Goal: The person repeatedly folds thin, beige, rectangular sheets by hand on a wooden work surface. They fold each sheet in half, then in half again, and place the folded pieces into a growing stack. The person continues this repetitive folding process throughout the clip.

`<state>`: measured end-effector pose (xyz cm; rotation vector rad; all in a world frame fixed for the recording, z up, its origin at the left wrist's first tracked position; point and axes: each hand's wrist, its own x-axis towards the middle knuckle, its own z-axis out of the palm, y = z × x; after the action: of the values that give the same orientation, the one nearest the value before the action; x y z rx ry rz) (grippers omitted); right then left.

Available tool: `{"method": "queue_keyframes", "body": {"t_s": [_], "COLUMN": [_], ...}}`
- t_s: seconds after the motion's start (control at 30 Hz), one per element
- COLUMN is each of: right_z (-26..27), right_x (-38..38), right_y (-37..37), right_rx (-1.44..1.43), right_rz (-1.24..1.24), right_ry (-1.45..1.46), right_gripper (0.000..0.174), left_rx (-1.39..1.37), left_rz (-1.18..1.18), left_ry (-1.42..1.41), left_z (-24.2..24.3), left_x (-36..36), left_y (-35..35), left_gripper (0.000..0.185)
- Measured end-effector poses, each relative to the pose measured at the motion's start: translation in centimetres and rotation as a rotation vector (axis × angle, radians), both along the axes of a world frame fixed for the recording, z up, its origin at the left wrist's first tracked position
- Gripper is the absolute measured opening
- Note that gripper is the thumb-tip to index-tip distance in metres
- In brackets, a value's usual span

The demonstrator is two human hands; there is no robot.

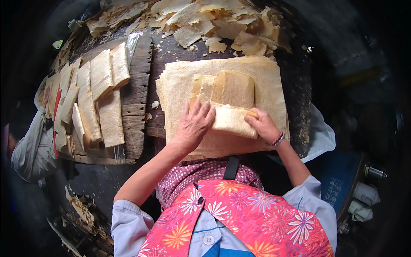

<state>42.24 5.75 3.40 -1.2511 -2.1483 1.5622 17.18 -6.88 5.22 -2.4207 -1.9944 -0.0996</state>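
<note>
A stack of thin, pale tan sheets (269,80) lies before me, its edges uneven. On it rest smaller folded sheets (236,88), slightly browner. Over their near end is a thick, cream-coloured folded bundle (234,121). My right hand (265,126), with a beaded bracelet at the wrist, grips the bundle's right end, thumb on top. My left hand (197,123) lies palm down at the bundle's left end, fingers spread over the edge of the thin sheets; whether it grips anything cannot be told.
Several folded strips (110,119) lie on a worn wooden board (136,96) at left. Broken sheet pieces (192,24) are heaped along the far edge. A white plastic bag (321,133) hangs at right, near a blue surface (340,180) with white containers (366,193).
</note>
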Motion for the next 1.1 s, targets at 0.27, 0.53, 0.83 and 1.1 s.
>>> {"method": "queue_keyframes", "body": {"t_s": [0.27,0.53,0.83,1.1], "right_z": [5.5,0.6,-2.5,0.8], "right_x": [1.8,1.1,-2.4,-6.0], "right_y": [-3.5,-1.2,4.9,1.9], "right_rx": [1.151,0.654,-0.126,1.21], "right_rz": [0.372,0.281,-0.181,0.016], "right_ry": [-0.187,0.297,0.292,-0.331], "right_gripper": [0.069,0.023,0.042,0.086], "left_rx": [-0.066,-0.213,0.313,0.128], "left_rz": [0.043,0.185,0.352,0.337], "left_ry": [-0.28,-1.023,-0.144,-0.198], "left_z": [1.2,0.7,-2.5,-6.5], "left_x": [-1.0,-5.5,-1.5,-0.8], "left_y": [-2.8,-1.4,5.9,5.7], "left_gripper": [0.042,0.035,0.078,0.09]}}
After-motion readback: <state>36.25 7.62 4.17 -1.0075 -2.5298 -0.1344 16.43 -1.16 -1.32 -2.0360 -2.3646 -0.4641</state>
